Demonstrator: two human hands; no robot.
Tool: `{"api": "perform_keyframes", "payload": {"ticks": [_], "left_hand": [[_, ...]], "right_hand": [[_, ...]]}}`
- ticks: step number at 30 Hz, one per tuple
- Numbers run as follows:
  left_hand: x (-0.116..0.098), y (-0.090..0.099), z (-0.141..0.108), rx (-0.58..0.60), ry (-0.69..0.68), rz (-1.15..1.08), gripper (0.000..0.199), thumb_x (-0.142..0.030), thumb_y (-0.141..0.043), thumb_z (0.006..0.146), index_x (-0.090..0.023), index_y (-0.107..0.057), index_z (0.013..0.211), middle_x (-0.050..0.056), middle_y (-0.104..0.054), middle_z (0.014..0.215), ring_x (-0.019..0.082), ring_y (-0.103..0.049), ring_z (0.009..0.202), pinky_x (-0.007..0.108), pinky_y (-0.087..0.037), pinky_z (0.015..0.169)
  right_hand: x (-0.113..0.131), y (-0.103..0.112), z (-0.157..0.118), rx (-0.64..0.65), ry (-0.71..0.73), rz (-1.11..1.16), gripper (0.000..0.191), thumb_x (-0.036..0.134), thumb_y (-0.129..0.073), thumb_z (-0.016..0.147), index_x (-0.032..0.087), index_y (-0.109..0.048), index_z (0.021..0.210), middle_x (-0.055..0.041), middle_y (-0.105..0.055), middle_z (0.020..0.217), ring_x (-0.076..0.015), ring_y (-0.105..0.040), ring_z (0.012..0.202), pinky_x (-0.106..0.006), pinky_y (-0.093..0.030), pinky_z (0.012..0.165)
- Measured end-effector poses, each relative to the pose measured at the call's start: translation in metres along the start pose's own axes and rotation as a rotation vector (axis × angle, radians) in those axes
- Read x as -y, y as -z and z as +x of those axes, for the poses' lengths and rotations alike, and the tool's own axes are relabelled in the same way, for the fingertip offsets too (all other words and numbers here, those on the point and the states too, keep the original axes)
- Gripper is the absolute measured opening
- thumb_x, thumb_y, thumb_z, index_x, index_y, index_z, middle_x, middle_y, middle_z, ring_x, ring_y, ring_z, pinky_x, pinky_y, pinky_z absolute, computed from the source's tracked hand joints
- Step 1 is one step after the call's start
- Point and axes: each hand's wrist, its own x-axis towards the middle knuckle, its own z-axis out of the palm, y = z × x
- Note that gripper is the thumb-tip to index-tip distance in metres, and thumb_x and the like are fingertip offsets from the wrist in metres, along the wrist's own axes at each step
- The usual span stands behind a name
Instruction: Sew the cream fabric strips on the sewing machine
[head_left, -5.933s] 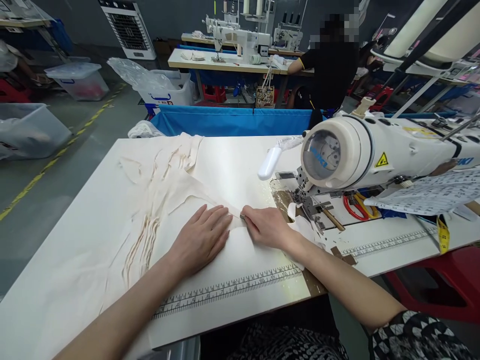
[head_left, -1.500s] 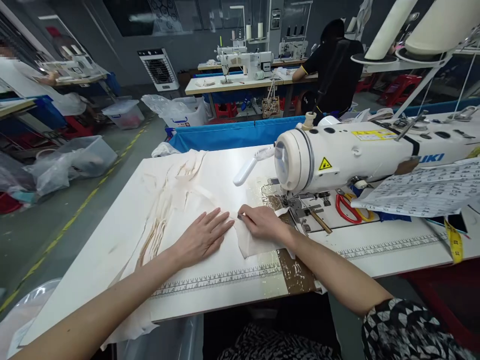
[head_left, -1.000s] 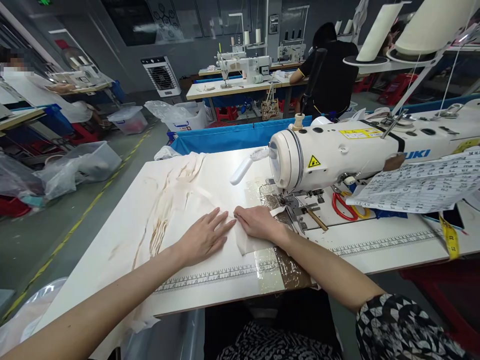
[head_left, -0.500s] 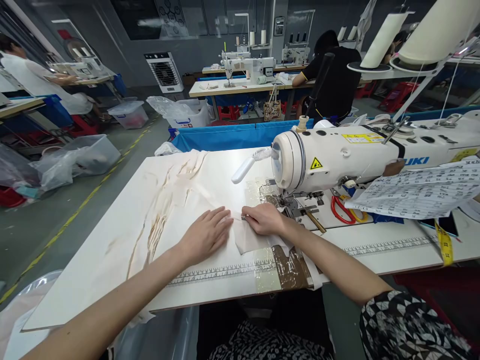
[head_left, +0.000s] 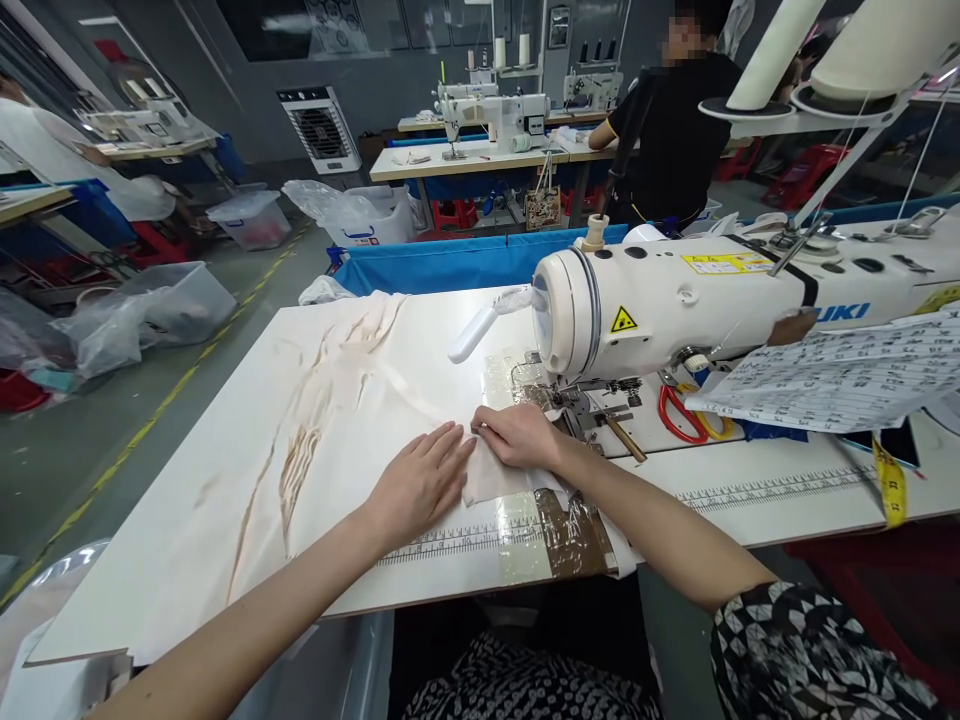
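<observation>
My left hand [head_left: 424, 485] lies flat with its fingers extended, pressing thin cream fabric [head_left: 382, 430] against the table. Close beside its fingertips, my right hand [head_left: 521, 435] is closed in a pinch at the fabric's edge. A small grey metal piece [head_left: 475, 429] pokes out between its thumb and fingers; the rest is hidden in the hand. Part of the cloth [head_left: 487, 480] spreads beneath my right hand. To the left, layered cream fabric [head_left: 300, 460] lies in wavy folds. The sewing machine's needle area [head_left: 566, 395] is just behind my right hand.
The white sewing machine [head_left: 660, 310] fills the right side. Near its bed lie red-handled scissors [head_left: 679, 418] and a wooden-handled tool [head_left: 625, 440]. A written sheet [head_left: 847, 380] and yellow tape measure [head_left: 890, 485] are farther right. A ruler strip [head_left: 457, 540] runs along the front. A co-worker [head_left: 675, 120] sits beyond.
My left hand has slid slightly right and toward me over the fabric, up against my right hand. My right hand keeps its pinch. The co-worker's head has lifted, and the view has shifted slightly.
</observation>
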Motion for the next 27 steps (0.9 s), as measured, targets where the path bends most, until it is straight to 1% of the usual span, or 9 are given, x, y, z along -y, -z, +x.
{"api": "perform_keyframes", "payload": {"ticks": [6,9,12,15,18,20,22,24,27], "left_hand": [[-0.005,0.000,0.002,-0.034,0.010,-0.004,0.047,-0.033,-0.030,0.103,-0.012,-0.051,0.139,0.017,-0.055,0.141,0.032,-0.048,0.135,0.047,-0.047,0.104],[-0.009,0.001,0.003,-0.028,0.039,0.003,0.047,-0.033,-0.029,0.102,-0.015,-0.051,0.140,0.015,-0.054,0.142,0.031,-0.046,0.136,0.047,-0.047,0.103],[-0.010,0.002,0.002,-0.004,0.050,0.017,0.048,-0.032,-0.027,0.102,-0.015,-0.050,0.141,0.015,-0.053,0.144,0.030,-0.045,0.137,0.046,-0.047,0.102],[-0.001,0.003,0.003,0.044,0.012,0.013,0.050,-0.029,-0.030,0.099,-0.013,-0.047,0.143,0.016,-0.049,0.148,0.030,-0.043,0.139,0.047,-0.046,0.103],[0.014,0.005,0.007,0.088,0.000,-0.007,0.050,-0.026,-0.031,0.098,-0.016,-0.045,0.145,0.014,-0.043,0.152,0.030,-0.041,0.140,0.051,-0.045,0.104],[0.020,0.006,0.011,0.082,0.019,-0.031,0.049,-0.022,-0.031,0.096,-0.017,-0.048,0.142,0.014,-0.046,0.150,0.030,-0.044,0.138,0.053,-0.044,0.104],[0.017,0.007,0.017,0.045,0.047,-0.068,0.046,-0.020,-0.032,0.097,-0.017,-0.052,0.138,0.014,-0.052,0.144,0.028,-0.051,0.130,0.051,-0.045,0.105],[0.008,0.005,0.021,-0.012,0.077,-0.091,0.043,-0.023,-0.031,0.100,-0.016,-0.055,0.135,0.014,-0.057,0.137,0.026,-0.057,0.123,0.049,-0.046,0.105],[-0.009,-0.002,0.023,-0.100,0.103,-0.063,0.042,-0.030,-0.031,0.102,-0.013,-0.056,0.132,0.017,-0.059,0.134,0.030,-0.055,0.125,0.052,-0.047,0.104]], "right_hand": [[0.003,0.000,0.000,0.013,0.024,-0.070,0.023,0.023,-0.042,0.106,0.014,-0.059,0.118,-0.0033,-0.070,0.084,-0.0188,-0.065,0.070,-0.028,-0.043,0.059],[0.003,0.005,-0.004,0.043,0.041,-0.107,0.020,0.020,-0.044,0.102,0.014,-0.062,0.111,-0.0056,-0.071,0.079,-0.0203,-0.063,0.065,-0.027,-0.035,0.053],[-0.001,0.012,-0.011,0.080,0.047,-0.134,0.015,0.018,-0.050,0.098,0.015,-0.064,0.103,-0.0042,-0.069,0.071,-0.0187,-0.059,0.059,-0.027,-0.032,0.051],[-0.004,0.017,-0.013,0.094,0.031,-0.151,0.013,0.018,-0.052,0.099,0.016,-0.064,0.103,-0.0003,-0.065,0.071,-0.0157,-0.056,0.058,-0.025,-0.037,0.053],[-0.003,0.017,-0.010,0.093,-0.009,-0.165,0.014,0.026,-0.053,0.102,0.016,-0.063,0.107,0.0026,-0.061,0.073,-0.0133,-0.055,0.057,-0.025,-0.044,0.055],[0.000,0.015,-0.007,0.081,-0.039,-0.166,0.018,0.031,-0.054,0.104,0.015,-0.062,0.108,0.0027,-0.061,0.076,-0.0126,-0.056,0.057,-0.026,-0.048,0.057],[0.002,0.012,-0.005,0.066,-0.059,-0.155,0.020,0.033,-0.054,0.104,0.015,-0.062,0.110,0.0023,-0.062,0.078,-0.0123,-0.058,0.058,-0.027,-0.050,0.057],[0.002,0.009,-0.005,0.049,-0.069,-0.130,0.020,0.033,-0.055,0.104,0.015,-0.062,0.110,0.0020,-0.063,0.079,-0.0122,-0.059,0.058,-0.027,-0.052,0.058],[-0.002,0.006,-0.007,0.012,-0.071,-0.072,0.019,0.030,-0.054,0.104,0.015,-0.062,0.112,0.0010,-0.065,0.082,-0.0136,-0.062,0.063,-0.028,-0.053,0.062]]}}
